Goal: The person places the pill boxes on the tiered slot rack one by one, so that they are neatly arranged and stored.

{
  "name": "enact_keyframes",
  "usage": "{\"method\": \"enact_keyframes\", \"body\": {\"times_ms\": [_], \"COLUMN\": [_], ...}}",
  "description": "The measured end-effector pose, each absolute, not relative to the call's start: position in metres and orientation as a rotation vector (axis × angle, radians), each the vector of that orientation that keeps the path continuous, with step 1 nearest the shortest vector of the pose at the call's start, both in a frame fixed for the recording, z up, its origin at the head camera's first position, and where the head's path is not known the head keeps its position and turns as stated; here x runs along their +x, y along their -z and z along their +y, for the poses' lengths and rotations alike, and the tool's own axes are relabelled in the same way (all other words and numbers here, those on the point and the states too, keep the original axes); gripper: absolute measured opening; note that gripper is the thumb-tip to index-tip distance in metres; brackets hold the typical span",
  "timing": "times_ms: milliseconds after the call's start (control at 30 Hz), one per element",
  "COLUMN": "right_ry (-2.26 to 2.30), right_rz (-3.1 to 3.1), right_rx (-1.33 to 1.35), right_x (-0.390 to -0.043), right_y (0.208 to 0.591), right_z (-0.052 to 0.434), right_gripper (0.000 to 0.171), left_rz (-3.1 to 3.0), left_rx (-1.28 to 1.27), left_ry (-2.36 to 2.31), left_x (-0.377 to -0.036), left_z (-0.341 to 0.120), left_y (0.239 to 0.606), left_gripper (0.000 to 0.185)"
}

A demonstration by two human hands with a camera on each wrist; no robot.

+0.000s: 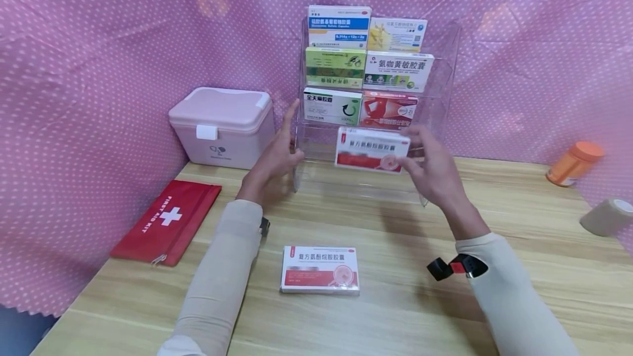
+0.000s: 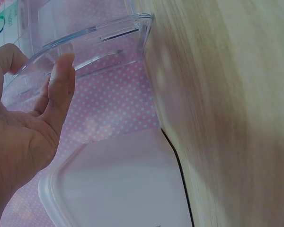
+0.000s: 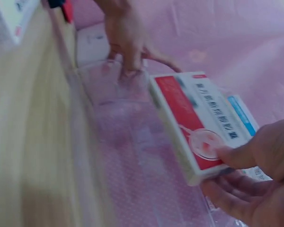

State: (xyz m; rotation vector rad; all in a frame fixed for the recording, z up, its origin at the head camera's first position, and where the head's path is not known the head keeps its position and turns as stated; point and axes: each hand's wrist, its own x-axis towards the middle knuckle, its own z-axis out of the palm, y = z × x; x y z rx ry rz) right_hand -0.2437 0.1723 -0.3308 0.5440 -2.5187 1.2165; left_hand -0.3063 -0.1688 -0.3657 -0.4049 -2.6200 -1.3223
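Note:
My right hand pinches a white-and-red medicine box by its right end, thumb on the printed face. The box hangs tilted before the lower part of a clear acrylic display rack. At the rack's left edge, my left hand holds the side panel, its thumb on one side and its fingers on the other; the left wrist view shows this hand close up. A matching white-and-red box lies flat on the table. Several medicine boxes fill the rack's upper rows, including a green-and-white box and a red box.
Left of the rack stands a pale pink lidded case. A red first aid pouch lies on the wooden table. An orange bottle and a beige roll are at the right. Behind hangs a pink dotted cloth.

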Motion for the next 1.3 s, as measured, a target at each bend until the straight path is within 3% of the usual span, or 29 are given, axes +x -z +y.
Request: {"method": "enact_keyframes", "body": {"times_ms": [267,667,1167,1300], "right_ry": [-1.242,-0.898,-0.833,-0.821], "right_rz": [-2.166,-2.18,-2.626,-2.707], "right_rx": [0.372,0.423,0.459,0.522], "right_x": [-0.262,-0.287,-0.286,-0.286], "right_y": [0.326,0.367,0.37,0.365], "right_z": [0.171,0.16,0.128,0.107], "right_gripper": [0.047,0.033,0.078,0.083], "left_rz": [-2.634,-2.636,-2.656,-2.652], "left_rx": [-0.399,-0.398,-0.357,-0.357], "left_ry": [1.314,1.322,1.325,1.317], "left_x": [-0.306,-0.306,-0.304,-0.305], "left_z": [-0.169,-0.17,-0.167,-0.166], "left_y": [0.365,0.365,0.362,0.362], "left_gripper": [0.126,0.124,0.125,0.126]}}
